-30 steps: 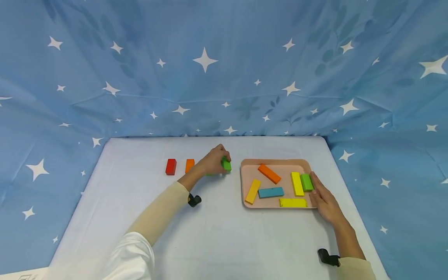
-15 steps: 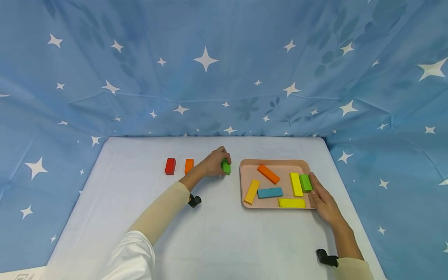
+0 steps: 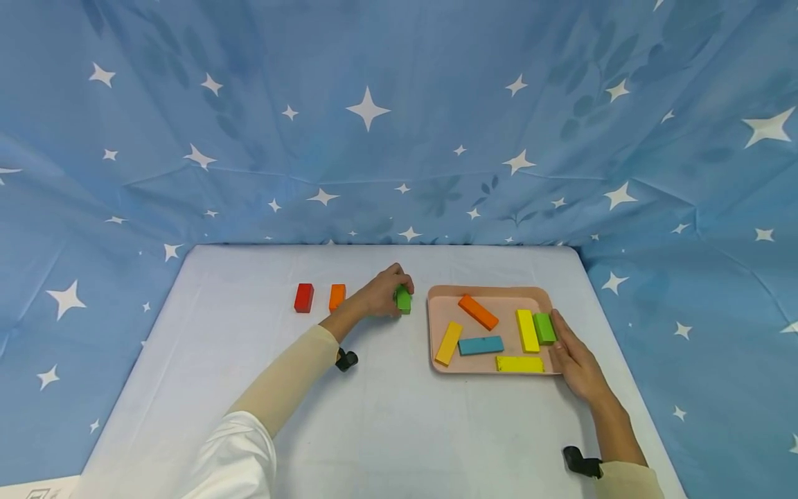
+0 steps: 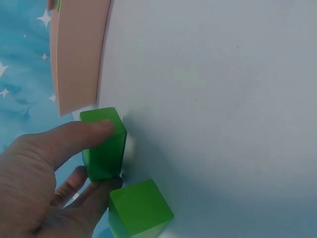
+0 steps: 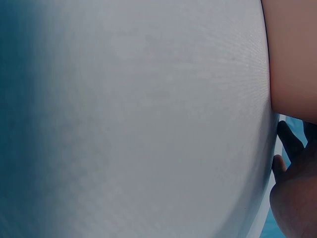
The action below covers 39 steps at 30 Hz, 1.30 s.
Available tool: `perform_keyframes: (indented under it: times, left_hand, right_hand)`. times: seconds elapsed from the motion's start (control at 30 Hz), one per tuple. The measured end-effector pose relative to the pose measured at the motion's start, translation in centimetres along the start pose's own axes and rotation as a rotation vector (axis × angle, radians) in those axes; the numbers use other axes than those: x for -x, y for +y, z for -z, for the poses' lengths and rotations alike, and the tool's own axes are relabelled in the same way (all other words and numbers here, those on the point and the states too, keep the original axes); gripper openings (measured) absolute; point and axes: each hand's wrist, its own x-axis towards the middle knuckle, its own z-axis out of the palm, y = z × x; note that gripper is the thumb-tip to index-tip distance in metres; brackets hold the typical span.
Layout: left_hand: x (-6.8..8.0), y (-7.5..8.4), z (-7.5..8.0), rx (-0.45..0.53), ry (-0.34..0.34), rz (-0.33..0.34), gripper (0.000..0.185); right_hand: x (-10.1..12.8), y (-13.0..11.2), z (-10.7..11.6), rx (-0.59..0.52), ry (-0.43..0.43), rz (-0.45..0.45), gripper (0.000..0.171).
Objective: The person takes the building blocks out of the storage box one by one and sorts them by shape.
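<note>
Left of the tray [image 3: 506, 305], the left hand [image 3: 380, 292] pinches a green block [image 3: 403, 301], now slightly lower than a second ago and seemingly almost set on the table [image 3: 436, 430], near another green block [image 4: 141, 207]. The right hand [image 3: 580, 364], fingers extended, stays against the tray's right edge.

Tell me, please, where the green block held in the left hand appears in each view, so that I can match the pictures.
Head: the green block is slightly below the picture's centre, in the left hand.
Left wrist: left of centre, up and left of a second green block.
Right wrist: not in this picture.
Shared landmark: the pink tray, right of centre in head, upper left in left wrist, upper right in right wrist.
</note>
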Motion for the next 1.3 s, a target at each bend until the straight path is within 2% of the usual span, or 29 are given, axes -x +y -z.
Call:
perform_keyframes:
  times: [0.37,0.5,0.63,0.73,0.87,0.97,1.1,1.3]
  left_hand:
    - [-0.1,0.8,0.4,-0.068,-0.031,-0.002,0.056]
    - [-0.6,2.0,0.5,-0.041,-0.010,-0.021,0.060]
    - [-1.8,4.7,0.1,0.025,0.018,-0.092,0.056]
    - [-3.2,6.9,-0.6,0.025,0.016,-0.160,0.049]
    - [-5.4,9.5,-2.1,-0.033,-0.024,-0.221,0.043]
    - [-7.0,11.5,-3.5,-0.047,-0.079,-0.261,0.042]
    - [-8.5,14.7,-5.5,-0.073,-0.155,-0.272,0.043]
    - [-10.2,18.8,-8.7,-0.187,-0.187,-0.238,0.049]
  right_hand:
    - [0.3,0.4,0.3,-0.006,-0.005,-0.015,0.060]
    - [0.5,0.4,0.7,0.001,-0.002,-0.014,0.059]
    - [0.6,0.5,1.0,-0.011,0.009,-0.010,0.059]
    - [0.6,0.6,0.9,-0.022,0.005,-0.012,0.059]
    - [0.6,0.7,0.7,-0.021,-0.002,-0.025,0.060]
    - [0.5,0.7,0.6,-0.022,-0.001,-0.035,0.060]
    - [0.2,0.5,0.6,-0.050,-0.014,-0.041,0.060]
    - [-0.1,0.6,0.4,-0.073,-0.011,0.015,0.061]
